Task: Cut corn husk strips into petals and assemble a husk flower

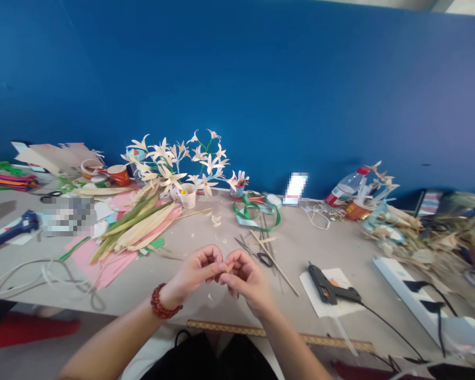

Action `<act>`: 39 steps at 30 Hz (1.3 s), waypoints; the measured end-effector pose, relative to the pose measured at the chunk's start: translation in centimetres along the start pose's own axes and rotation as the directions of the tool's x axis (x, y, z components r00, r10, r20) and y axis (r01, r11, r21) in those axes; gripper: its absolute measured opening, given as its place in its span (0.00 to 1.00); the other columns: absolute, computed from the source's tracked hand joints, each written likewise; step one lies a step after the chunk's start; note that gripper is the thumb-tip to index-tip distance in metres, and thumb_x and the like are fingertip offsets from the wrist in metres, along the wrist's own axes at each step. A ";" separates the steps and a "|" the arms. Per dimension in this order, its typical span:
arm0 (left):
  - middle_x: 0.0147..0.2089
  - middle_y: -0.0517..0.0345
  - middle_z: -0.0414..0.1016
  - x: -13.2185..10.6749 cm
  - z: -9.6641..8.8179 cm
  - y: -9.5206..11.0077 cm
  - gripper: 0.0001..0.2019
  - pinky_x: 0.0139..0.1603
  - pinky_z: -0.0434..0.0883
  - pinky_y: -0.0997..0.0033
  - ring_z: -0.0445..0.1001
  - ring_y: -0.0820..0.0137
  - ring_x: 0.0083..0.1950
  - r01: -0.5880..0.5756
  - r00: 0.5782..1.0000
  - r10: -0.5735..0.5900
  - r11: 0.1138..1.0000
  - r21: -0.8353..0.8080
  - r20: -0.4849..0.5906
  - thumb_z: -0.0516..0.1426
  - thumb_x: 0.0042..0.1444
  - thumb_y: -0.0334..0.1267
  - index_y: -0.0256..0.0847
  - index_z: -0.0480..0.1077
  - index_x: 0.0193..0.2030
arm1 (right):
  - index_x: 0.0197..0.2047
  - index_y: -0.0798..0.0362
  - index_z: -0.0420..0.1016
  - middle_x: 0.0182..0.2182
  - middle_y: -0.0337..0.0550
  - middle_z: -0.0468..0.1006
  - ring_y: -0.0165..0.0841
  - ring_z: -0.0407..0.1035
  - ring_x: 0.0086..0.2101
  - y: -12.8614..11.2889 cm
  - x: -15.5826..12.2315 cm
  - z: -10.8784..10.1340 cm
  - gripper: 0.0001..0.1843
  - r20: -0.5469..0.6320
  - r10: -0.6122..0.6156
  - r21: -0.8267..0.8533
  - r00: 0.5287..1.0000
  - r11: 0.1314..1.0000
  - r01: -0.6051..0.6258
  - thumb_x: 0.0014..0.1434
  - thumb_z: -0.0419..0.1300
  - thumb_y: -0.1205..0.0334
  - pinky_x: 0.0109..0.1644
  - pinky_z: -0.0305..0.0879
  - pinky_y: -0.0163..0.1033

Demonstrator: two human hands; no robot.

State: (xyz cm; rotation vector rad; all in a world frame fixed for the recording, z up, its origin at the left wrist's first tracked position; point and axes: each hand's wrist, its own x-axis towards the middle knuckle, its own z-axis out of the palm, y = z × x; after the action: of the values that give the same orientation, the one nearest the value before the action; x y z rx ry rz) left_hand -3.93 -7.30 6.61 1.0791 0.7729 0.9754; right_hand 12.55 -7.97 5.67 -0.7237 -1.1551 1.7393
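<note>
My left hand (206, 266), with a red bead bracelet (165, 302) at the wrist, is closed in a pinch above the table's front part. Opposite it, fingertips meeting, my right hand (244, 281) is pinched too. Between them is a small pale piece (226, 269) that looks like husk, mostly hidden by the fingers. Just beyond the right hand lie black-handled scissors (264, 258), a thin wooden stick (277, 266) and several wires. Small cut husk petals (215, 219) rest farther back.
Dried husks (146, 235) lie on pink paper (116, 268) at left. Husk flowers (168, 174) stand in cups behind. Green ribbon (275, 216) is coiled mid-table. A black glue gun (332, 287) rests on white paper at right, beside a power strip (406, 295). A bottle (346, 187) stands at the back.
</note>
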 end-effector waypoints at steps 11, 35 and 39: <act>0.23 0.63 0.64 -0.5 -0.2 -0.2 0.14 0.27 0.57 0.77 0.62 0.76 0.25 -0.033 0.999 0.034 0.999 0.010 -0.019 0.59 0.58 0.46 0.37 0.64 0.32 | 0.31 0.52 0.68 0.20 0.30 0.61 0.22 0.49 0.18 -0.5 -0.1 -0.4 0.13 -0.127 -0.098 -0.131 0.987 0.988 0.081 0.51 0.68 0.57 0.19 0.43 0.29; 0.30 0.57 0.72 -1.6 -0.1 1.4 0.09 0.39 0.65 0.72 0.71 0.70 0.33 -0.302 0.916 0.402 0.660 0.688 0.016 0.52 0.63 0.35 0.40 0.68 0.31 | 0.38 0.50 0.65 0.26 0.36 0.69 0.29 0.64 0.27 -1.5 -1.1 -0.9 0.03 -0.079 -0.307 -0.455 0.948 0.858 0.240 0.64 0.55 0.61 0.29 0.58 0.33; 0.31 0.56 0.72 -1.6 -0.3 1.5 0.09 0.41 0.66 0.71 0.72 0.69 0.35 -0.314 0.909 0.416 0.649 0.693 0.023 0.51 0.64 0.35 0.40 0.67 0.32 | 0.38 0.50 0.64 0.26 0.37 0.69 0.29 0.64 0.27 -1.7 -1.2 -0.9 0.03 -0.059 -0.303 -0.486 0.951 0.841 0.238 0.64 0.54 0.61 0.29 0.57 0.33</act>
State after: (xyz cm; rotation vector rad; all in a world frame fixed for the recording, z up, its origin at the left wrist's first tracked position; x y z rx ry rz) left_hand -5.24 -8.47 8.08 1.8961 1.1034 1.1444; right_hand 14.41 -8.43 6.83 -0.9009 -1.5303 1.1562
